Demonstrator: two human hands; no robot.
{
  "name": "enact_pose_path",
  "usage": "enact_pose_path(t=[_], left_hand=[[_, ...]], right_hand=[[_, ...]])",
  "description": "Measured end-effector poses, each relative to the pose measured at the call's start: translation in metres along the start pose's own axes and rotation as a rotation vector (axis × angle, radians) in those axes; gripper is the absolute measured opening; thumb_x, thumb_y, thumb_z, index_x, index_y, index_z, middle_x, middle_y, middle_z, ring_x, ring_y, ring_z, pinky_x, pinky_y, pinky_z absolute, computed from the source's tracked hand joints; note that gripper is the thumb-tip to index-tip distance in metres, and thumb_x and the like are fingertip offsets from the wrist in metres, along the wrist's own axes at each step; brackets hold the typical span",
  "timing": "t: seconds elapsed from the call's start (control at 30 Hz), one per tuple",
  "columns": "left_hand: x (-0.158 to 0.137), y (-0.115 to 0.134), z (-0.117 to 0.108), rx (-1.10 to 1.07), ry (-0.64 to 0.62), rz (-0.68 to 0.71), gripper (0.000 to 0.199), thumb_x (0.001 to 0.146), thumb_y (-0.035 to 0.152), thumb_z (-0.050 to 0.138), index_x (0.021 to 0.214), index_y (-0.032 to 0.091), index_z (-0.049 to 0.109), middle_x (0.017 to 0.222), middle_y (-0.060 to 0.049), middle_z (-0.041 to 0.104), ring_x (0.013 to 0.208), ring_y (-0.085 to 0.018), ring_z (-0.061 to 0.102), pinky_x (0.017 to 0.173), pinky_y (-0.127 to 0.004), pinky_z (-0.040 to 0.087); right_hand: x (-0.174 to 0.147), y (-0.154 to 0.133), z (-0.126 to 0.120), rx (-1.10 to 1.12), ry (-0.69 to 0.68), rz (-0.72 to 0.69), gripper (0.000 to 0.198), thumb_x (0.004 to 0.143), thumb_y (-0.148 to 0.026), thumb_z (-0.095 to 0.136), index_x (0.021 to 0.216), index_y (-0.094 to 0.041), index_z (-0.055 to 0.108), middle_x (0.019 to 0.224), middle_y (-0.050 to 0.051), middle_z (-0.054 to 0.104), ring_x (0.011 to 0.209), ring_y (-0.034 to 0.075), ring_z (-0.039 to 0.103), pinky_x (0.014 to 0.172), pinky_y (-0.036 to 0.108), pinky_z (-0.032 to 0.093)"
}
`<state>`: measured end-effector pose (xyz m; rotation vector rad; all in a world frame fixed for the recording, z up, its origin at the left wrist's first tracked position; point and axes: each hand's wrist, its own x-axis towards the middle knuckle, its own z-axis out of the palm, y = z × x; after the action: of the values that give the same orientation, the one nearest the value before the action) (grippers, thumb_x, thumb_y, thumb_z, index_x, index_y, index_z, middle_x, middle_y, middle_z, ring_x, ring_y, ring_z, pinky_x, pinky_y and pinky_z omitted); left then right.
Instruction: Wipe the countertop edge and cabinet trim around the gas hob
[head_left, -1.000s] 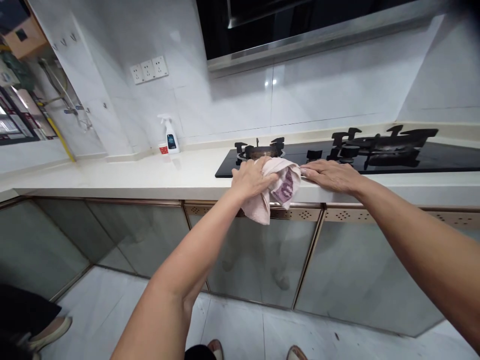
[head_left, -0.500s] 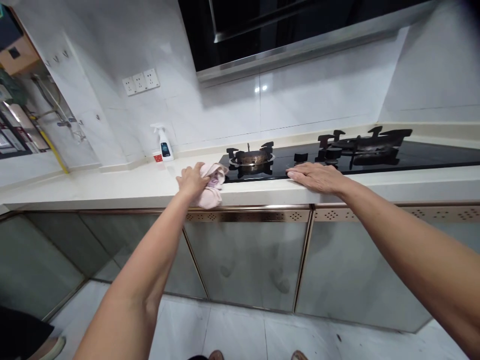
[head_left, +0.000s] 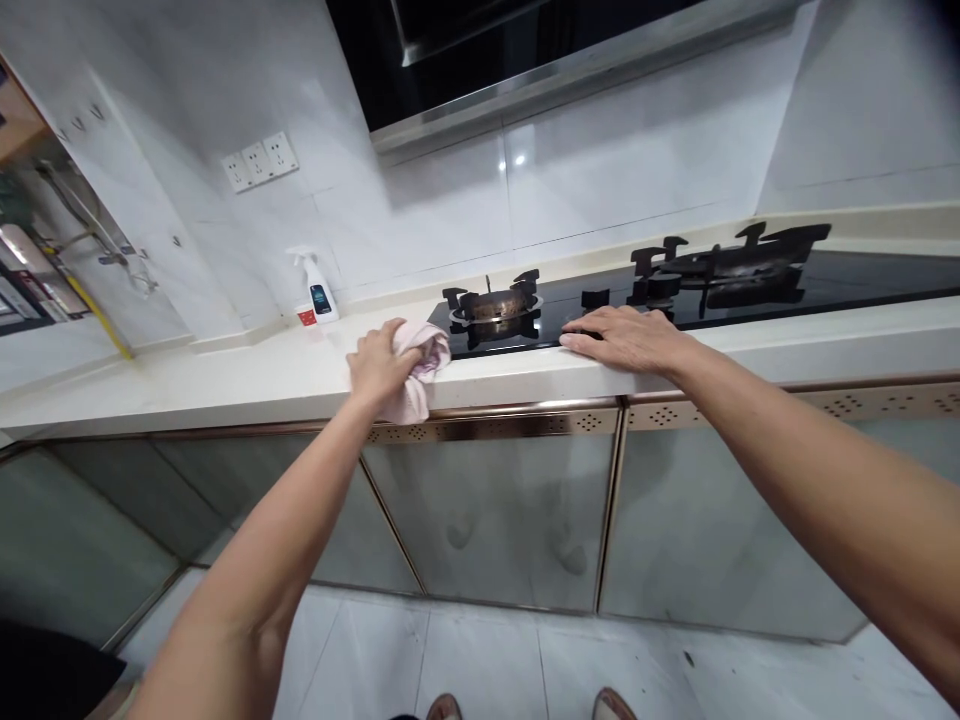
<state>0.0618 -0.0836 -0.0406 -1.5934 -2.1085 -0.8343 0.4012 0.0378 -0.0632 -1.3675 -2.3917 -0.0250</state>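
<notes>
My left hand [head_left: 380,366] is closed on a crumpled pale pink cloth [head_left: 426,352], pressed to the white countertop [head_left: 225,375] beside the left end of the black gas stove [head_left: 559,310]. Part of the cloth hangs over the counter's front edge. My right hand [head_left: 626,338] lies with fingers stretched over the stove's front edge, touching the glass and holding nothing. The left burner [head_left: 496,305] sits between the two hands, farther back. A dark knob [head_left: 595,298] shows just behind my right fingers.
A white spray bottle [head_left: 319,290] and a small red-and-white container [head_left: 306,316] stand at the wall. The right burner [head_left: 731,265] is farther right. A black range hood [head_left: 540,55] hangs overhead. Glass-fronted cabinets [head_left: 495,520] are below. Another person's dark clothing [head_left: 52,675] shows at lower left.
The camera view has shifted a little. My left hand stays on the cloth at nearly the same spot by the stove, and my right hand remains at the stove's front edge.
</notes>
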Motion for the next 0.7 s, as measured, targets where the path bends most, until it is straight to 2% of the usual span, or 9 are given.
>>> enact_pose_path(t=[0.13,0.27,0.33,0.4,0.53,0.6,0.7], left_hand=[[-0.003,0.054,0.014,-0.013,-0.087,0.157,0.050,0.089,0.046,0.061,0.138,0.037,0.056,0.131,-0.010,0.062,0.127,-0.034,0.051,0.106,-0.056,0.041],[-0.010,0.106,0.029,-0.079,-0.173,0.333,0.055,0.091,0.058,0.055,0.142,0.039,0.051,0.139,-0.009,0.057,0.131,-0.033,0.048,0.109,-0.057,0.037],[-0.010,0.124,0.035,-0.098,-0.209,0.355,0.062,0.089,0.069,0.052,0.143,0.041,0.050,0.140,-0.009,0.055,0.133,-0.035,0.047,0.111,-0.061,0.032],[-0.007,0.134,0.039,-0.105,-0.244,0.333,0.063,0.087,0.071,0.053,0.142,0.041,0.051,0.139,-0.010,0.055,0.134,-0.037,0.046,0.111,-0.063,0.030],[0.005,0.124,0.041,-0.067,-0.233,0.266,0.053,0.090,0.055,0.055,0.140,0.039,0.055,0.137,-0.013,0.057,0.132,-0.035,0.048,0.107,-0.059,0.034],[0.012,0.107,0.037,-0.029,-0.197,0.216,0.049,0.092,0.050,0.053,0.138,0.037,0.058,0.137,-0.014,0.058,0.131,-0.034,0.049,0.106,-0.059,0.035],[0.024,0.066,0.028,0.022,-0.174,0.090,0.050,0.091,0.047,0.052,0.138,0.032,0.059,0.139,-0.018,0.057,0.131,-0.037,0.049,0.106,-0.063,0.034]], right_hand=[[-0.001,0.000,0.001,-0.006,0.013,0.014,0.069,0.089,-0.078,0.026,0.137,-0.044,0.063,0.151,0.002,0.055,0.137,0.044,0.047,0.107,0.072,0.039],[-0.003,-0.002,-0.001,-0.024,-0.001,0.014,0.071,0.090,-0.076,0.027,0.141,-0.040,0.061,0.153,0.005,0.054,0.139,0.043,0.047,0.108,0.071,0.039],[-0.004,-0.003,-0.002,-0.038,-0.013,0.013,0.072,0.092,-0.075,0.025,0.143,-0.039,0.059,0.154,0.005,0.053,0.140,0.041,0.047,0.109,0.069,0.039],[-0.005,-0.003,-0.004,-0.044,-0.028,0.021,0.073,0.093,-0.073,0.022,0.145,-0.037,0.057,0.155,0.005,0.052,0.141,0.039,0.046,0.111,0.067,0.038],[-0.008,-0.002,-0.004,-0.031,-0.033,0.011,0.070,0.094,-0.072,0.022,0.144,-0.038,0.057,0.157,0.003,0.050,0.142,0.038,0.046,0.114,0.065,0.037],[-0.009,-0.001,-0.004,-0.017,-0.017,-0.006,0.067,0.094,-0.071,0.023,0.141,-0.040,0.059,0.156,0.001,0.051,0.142,0.038,0.046,0.113,0.066,0.037],[-0.009,0.000,-0.005,-0.005,-0.015,-0.021,0.064,0.094,-0.071,0.024,0.137,-0.042,0.062,0.155,-0.001,0.052,0.142,0.039,0.046,0.111,0.067,0.039]])
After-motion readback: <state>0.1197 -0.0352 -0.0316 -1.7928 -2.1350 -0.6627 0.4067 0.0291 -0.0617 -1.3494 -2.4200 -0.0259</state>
